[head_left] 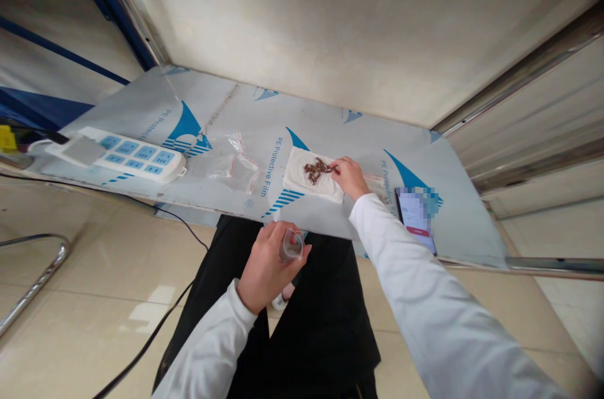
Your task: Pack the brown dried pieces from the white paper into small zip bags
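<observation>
My left hand (270, 264) is wrapped around a small clear plastic bag (291, 245), holding its rounded mouth open and facing up above my lap. On the table, a folded white cloth (299, 163) bears a small pile of shiny brown metal screws (313, 172). My right hand (350, 177) reaches to the right side of this pile, thumb and finger pinched together at a screw on its edge. More clear zip bags (240, 166) with red seal lines lie flat to the left of the cloth. Another clear bag (376, 184) lies partly hidden behind my right hand.
A white power strip (136, 157) with blue sockets lies at the table's left end. To the right of my right forearm rests a phone (415, 216) with a lit screen. The narrow table (325, 119) is covered in printed protective film. A black cable (160, 317) hangs down at left.
</observation>
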A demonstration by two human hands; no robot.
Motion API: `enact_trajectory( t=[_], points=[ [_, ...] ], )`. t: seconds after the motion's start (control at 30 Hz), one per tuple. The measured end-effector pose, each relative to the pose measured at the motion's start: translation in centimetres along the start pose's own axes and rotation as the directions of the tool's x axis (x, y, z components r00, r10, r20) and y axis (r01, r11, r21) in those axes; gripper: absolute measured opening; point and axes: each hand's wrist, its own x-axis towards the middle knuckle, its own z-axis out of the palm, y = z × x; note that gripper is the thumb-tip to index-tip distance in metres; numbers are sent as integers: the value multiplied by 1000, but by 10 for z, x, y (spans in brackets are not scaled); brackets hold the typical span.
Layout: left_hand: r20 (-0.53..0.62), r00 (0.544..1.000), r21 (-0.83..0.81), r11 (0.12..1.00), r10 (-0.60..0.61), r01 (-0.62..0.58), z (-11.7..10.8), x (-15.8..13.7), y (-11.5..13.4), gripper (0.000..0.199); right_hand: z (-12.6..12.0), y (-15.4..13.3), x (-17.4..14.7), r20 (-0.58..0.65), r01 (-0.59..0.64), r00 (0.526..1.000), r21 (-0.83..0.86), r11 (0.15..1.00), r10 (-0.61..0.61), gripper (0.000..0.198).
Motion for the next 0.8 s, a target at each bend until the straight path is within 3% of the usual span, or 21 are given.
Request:
enact_trajectory(
  t=[0.23, 0.37, 0.47, 0.57, 0.67, 0.8],
  points=[
    [-3, 1000, -26, 999, -22, 22, -3, -1, -3, 18, -5, -4, -4, -121, -69, 989, 103, 992, 81, 24],
    [-42, 998, -73, 996, -49, 46, -6, 11, -1, 19, -30, -37, -32, -185, -83, 973, 280, 956, 138, 20],
    [-82, 996, -113, 993, -25, 15, -7, 23, 7, 25, -57, -87, -78, -141, -56, 973, 619, 784, 181, 27],
    [-101, 994, -167, 985, 30, -46, -7, 31, 19, 26, -78, -135, -122, -51, -30, 993, 743, 668, 102, 24],
    [-93, 994, -223, 972, 57, -77, -7, 32, 29, 25, -83, -159, -142, -81, 32, 996, 699, 714, 35, 25],
    [-104, 993, -237, 968, 61, -84, -8, 28, 33, 21, -84, -159, -141, -116, 104, 992, 543, 833, -48, 28]
  ],
)
